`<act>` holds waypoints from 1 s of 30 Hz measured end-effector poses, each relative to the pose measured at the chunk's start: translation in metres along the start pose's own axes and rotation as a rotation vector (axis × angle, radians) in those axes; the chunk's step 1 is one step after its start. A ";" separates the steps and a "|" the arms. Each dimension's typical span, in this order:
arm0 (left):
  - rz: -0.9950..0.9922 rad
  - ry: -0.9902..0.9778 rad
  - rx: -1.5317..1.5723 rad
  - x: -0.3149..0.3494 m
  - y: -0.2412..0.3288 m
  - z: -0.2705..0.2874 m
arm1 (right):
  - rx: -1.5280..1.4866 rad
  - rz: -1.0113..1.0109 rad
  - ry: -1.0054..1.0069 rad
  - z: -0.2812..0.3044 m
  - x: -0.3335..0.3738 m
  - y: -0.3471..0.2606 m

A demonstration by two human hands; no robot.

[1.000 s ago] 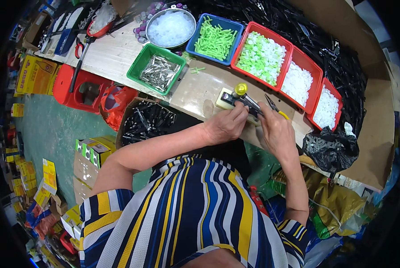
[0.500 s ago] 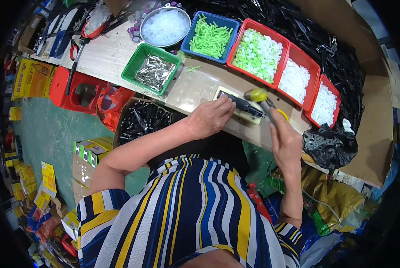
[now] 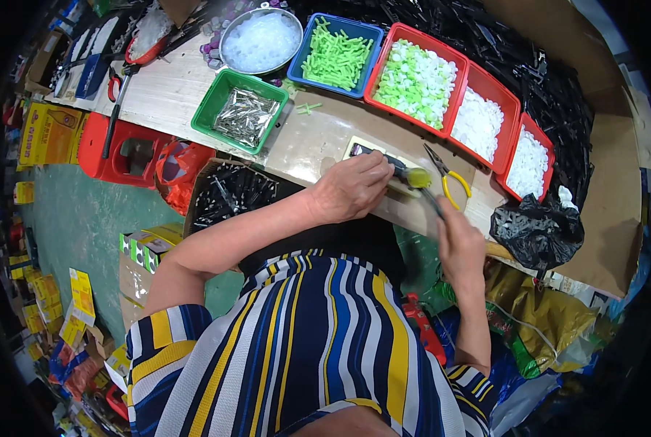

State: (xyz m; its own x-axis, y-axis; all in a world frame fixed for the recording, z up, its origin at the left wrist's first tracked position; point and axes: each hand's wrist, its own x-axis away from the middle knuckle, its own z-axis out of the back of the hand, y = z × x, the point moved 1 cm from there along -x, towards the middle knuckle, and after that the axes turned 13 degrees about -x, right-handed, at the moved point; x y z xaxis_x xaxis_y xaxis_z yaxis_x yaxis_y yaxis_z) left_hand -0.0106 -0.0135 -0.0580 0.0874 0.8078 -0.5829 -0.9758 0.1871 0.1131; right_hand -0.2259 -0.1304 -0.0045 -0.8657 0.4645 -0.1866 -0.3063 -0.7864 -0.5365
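Observation:
My left hand [image 3: 356, 188] is closed, its fingertips pressed on a dark, narrow part [image 3: 399, 166] whose exact kind is partly hidden. The part lies along a cream-coloured block [image 3: 415, 157] on the bench. Gripped in my right hand [image 3: 462, 244] is a mallet [image 3: 418, 177] with a yellow head. That head is over the part's right end, just beside my left fingers; whether it touches cannot be told. Yellow-handled pliers [image 3: 455, 186] lie on the bench right of the block.
Along the bench's back stand a green bin of metal pins [image 3: 247, 116], a blue bin of green pieces [image 3: 336, 60], red bins with green and white pieces [image 3: 418, 81], and a bowl of clear pieces [image 3: 260, 42]. A black plastic bag [image 3: 536, 233] sits at right.
The mallet head has come down and forward onto the near side of the dark part's right end, uncovering the pliers. My left hand has shifted slightly right.

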 end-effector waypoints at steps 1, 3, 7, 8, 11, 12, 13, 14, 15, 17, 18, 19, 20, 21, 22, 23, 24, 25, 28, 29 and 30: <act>-0.002 -0.004 -0.009 0.000 0.000 -0.003 | 0.001 -0.001 -0.001 0.001 0.000 -0.001; -0.006 -0.011 -0.017 0.000 -0.002 -0.005 | 0.052 -0.033 -0.023 0.004 -0.001 -0.007; -0.066 -0.075 -0.073 -0.001 -0.002 -0.004 | -0.087 0.126 0.206 0.006 0.000 -0.004; -0.062 -0.086 -0.075 -0.001 -0.002 -0.004 | -0.054 0.091 0.119 -0.001 0.004 0.002; -0.110 -0.047 -0.093 -0.002 -0.003 -0.005 | 0.088 -0.065 -0.136 0.000 0.002 0.000; -0.109 -0.047 -0.093 -0.001 -0.003 -0.005 | 0.075 -0.074 -0.128 0.005 0.002 -0.003; -0.116 -0.074 -0.114 -0.001 -0.004 -0.004 | 0.075 -0.074 -0.129 0.009 0.002 -0.003; -0.123 -0.101 -0.136 0.000 -0.004 -0.004 | -0.020 -0.034 0.013 0.013 0.000 -0.003; -0.125 -0.099 -0.134 -0.001 -0.005 -0.004 | -0.114 0.005 0.157 0.018 0.000 -0.003; -0.145 -0.096 -0.163 -0.001 -0.005 -0.004 | -0.182 0.000 0.242 0.019 0.003 0.001; -0.150 -0.094 -0.160 -0.002 -0.005 -0.003 | -0.094 -0.026 0.161 0.015 0.007 0.007; -0.144 -0.128 -0.153 -0.002 -0.004 -0.003 | -0.006 -0.052 0.080 0.013 0.008 0.008; -0.138 -0.161 -0.146 -0.003 -0.004 -0.003 | 0.072 -0.183 -0.053 0.010 0.006 0.005; -0.139 -0.158 -0.148 -0.003 -0.005 -0.003 | 0.027 -0.167 -0.060 0.010 0.005 0.007; -0.149 -0.129 -0.140 -0.003 -0.005 -0.002 | 0.043 -0.147 -0.045 0.013 0.003 0.005; -0.159 -0.100 -0.132 -0.003 -0.005 -0.002 | 0.058 -0.127 -0.029 0.018 0.002 0.002; -0.162 -0.100 -0.130 -0.003 -0.005 -0.002 | 0.059 -0.130 -0.028 0.021 0.000 -0.001; -0.140 -0.113 -0.113 -0.003 -0.005 -0.003 | -0.045 -0.127 0.065 0.025 -0.003 -0.004; -0.111 -0.113 -0.083 -0.003 -0.005 -0.002 | -0.159 -0.114 0.191 0.031 -0.012 -0.010; -0.099 -0.103 -0.074 -0.003 -0.005 -0.002 | -0.172 -0.101 0.221 0.032 -0.014 -0.012; -0.101 -0.103 -0.073 -0.003 -0.005 -0.002 | -0.176 -0.097 0.214 0.032 -0.014 -0.013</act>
State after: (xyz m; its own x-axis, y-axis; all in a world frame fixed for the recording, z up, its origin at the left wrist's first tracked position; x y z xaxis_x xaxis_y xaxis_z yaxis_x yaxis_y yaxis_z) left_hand -0.0065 -0.0178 -0.0586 0.2026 0.8405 -0.5025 -0.9726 0.2324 -0.0033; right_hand -0.2222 -0.1400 0.0309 -0.7264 0.6245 -0.2869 -0.2942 -0.6598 -0.6915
